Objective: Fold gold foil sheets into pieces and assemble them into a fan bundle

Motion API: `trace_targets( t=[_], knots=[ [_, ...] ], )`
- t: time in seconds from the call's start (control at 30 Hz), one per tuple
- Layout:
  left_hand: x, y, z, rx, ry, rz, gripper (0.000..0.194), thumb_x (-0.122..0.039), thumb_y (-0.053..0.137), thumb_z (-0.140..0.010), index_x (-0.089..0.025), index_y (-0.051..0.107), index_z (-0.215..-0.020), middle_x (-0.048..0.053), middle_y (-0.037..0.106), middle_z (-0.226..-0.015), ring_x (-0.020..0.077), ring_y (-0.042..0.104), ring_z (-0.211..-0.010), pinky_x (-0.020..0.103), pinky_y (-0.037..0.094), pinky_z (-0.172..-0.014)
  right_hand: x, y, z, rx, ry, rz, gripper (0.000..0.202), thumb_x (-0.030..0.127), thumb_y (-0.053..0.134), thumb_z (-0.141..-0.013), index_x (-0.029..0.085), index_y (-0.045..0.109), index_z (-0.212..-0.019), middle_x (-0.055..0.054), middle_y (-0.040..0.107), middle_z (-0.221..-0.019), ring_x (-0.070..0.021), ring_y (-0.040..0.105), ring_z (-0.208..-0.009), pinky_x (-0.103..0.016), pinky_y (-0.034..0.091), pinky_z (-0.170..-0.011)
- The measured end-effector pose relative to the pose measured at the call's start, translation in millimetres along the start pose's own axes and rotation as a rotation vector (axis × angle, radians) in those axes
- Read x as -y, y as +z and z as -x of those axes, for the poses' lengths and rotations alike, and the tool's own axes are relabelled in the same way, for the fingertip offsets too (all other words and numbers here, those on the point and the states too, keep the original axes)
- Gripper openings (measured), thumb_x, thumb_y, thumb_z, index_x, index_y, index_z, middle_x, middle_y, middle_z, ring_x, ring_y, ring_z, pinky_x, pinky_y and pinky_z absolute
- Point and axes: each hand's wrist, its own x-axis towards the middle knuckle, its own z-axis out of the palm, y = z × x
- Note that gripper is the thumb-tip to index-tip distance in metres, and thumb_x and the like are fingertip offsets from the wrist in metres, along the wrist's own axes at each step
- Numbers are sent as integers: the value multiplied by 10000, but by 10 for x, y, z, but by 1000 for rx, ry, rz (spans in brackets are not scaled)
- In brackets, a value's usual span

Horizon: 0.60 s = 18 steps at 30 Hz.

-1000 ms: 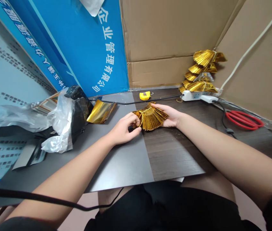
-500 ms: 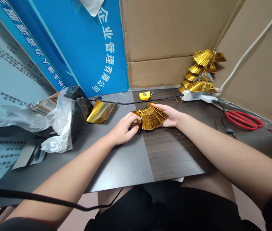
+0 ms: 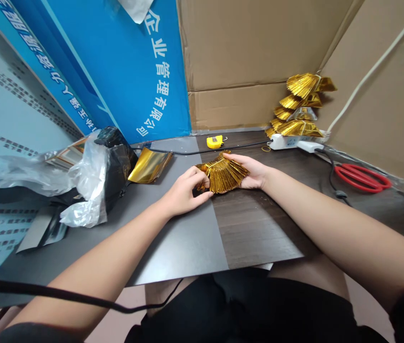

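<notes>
A bundle of gold foil paper (image 3: 227, 175), pleated and fanned out, is held just above the table between both hands. A thin pale band crosses its upper part. My right hand (image 3: 253, 172) grips the bundle's right side, thumb on top, the other fingers hidden beneath. At the left edge, my left hand (image 3: 192, 189) has its fingers curled against the foil, with the thumb stretched along the lower edge. Left of that hand lies a stack of flat gold foil sheets (image 3: 150, 165).
Behind the hands are a yellow tape measure (image 3: 215, 141) and a black cable. Fanned gold bundles (image 3: 302, 105) are piled by a white power strip (image 3: 287, 141) at the back right. A red cable coil (image 3: 362, 178) lies right; plastic bags (image 3: 92, 176) sit left.
My left thumb has straightened and slid right along the bundle's lower edge. The bundle and my right hand have hardly moved.
</notes>
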Motion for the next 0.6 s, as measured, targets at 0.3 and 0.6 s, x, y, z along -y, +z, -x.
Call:
trace_targets(
  t=[0.3,0.6],
  knots=[
    [19,9,4,-11,36,3,90,-236,627,-876,-175,561,-876,42,546,-947,156,537,-905,277,457,-850,3,15,9,-8,2,5,405,363,323,-1081,98,627,-1122,-128,761,-883,-210,744,-764,-383,626,-773],
    [11,-1,0,2,58,-42,77,-245,558,-914,-176,572,-944,68,548,-1000,177,548,-953,314,485,-896,-1,-10,7,0,-7,-4,412,369,318,-1081,100,608,-1196,-134,761,-924,-217,749,-798,-405,627,-788]
  ],
)
